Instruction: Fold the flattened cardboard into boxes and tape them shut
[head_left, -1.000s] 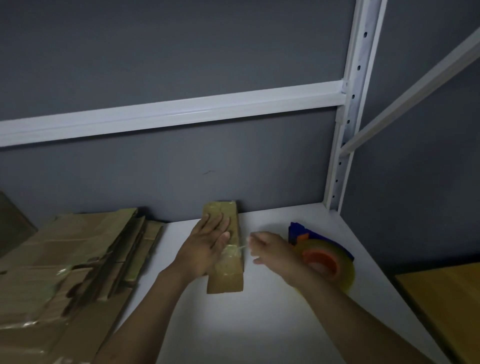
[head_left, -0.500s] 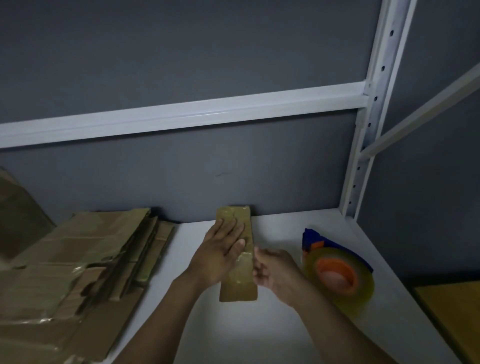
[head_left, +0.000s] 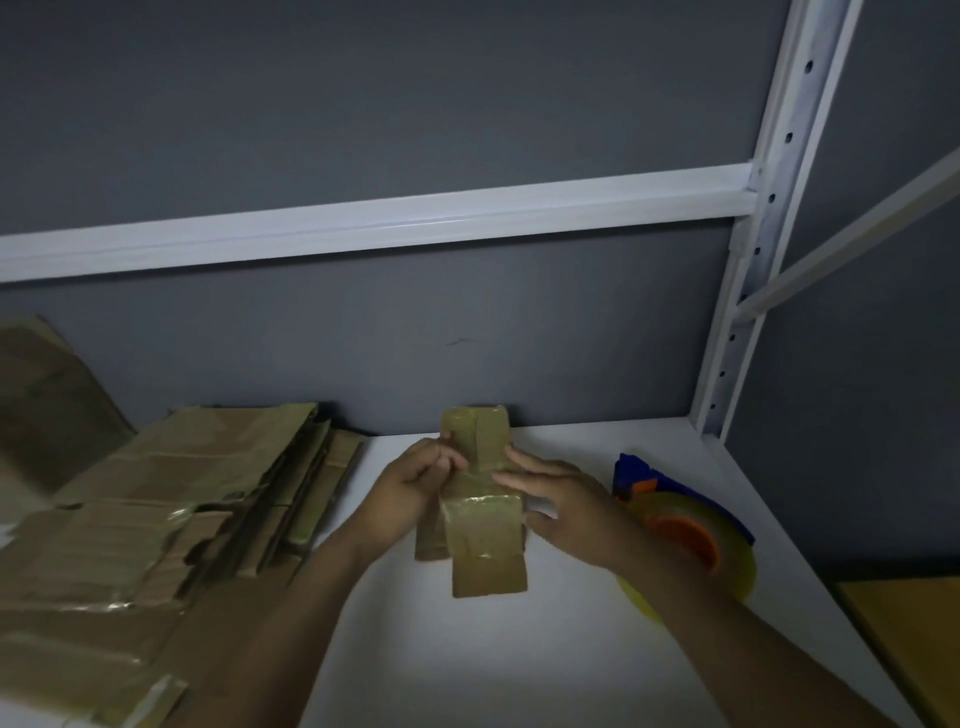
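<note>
**Clerk:** Item and location?

**Checker:** Cardboard box (head_left: 480, 525), small, brown, part-formed. It has glossy tape strips and its near flap hangs loose. Held between both hands just above the worktop (head_left: 519, 649).

**Clerk:** Fingers?

**Checker:** Left hand (head_left: 410, 493): curled, gripping the left edge. Right hand (head_left: 566, 506): nearly straight, pressed to the right side.

**Clerk:** Step?

**Checker:** Probably closing an end. Next: fold the flap flush, hold it down, then reach for the tape dispenser (head_left: 685, 530) by the right wrist.

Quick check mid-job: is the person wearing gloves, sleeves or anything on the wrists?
No gloves: left hand and right hand are bare. Both forearms are uncovered as far as the frame shows, no sleeve in view. No watch, band or ring shows, though the dim light could hide small details.
</note>
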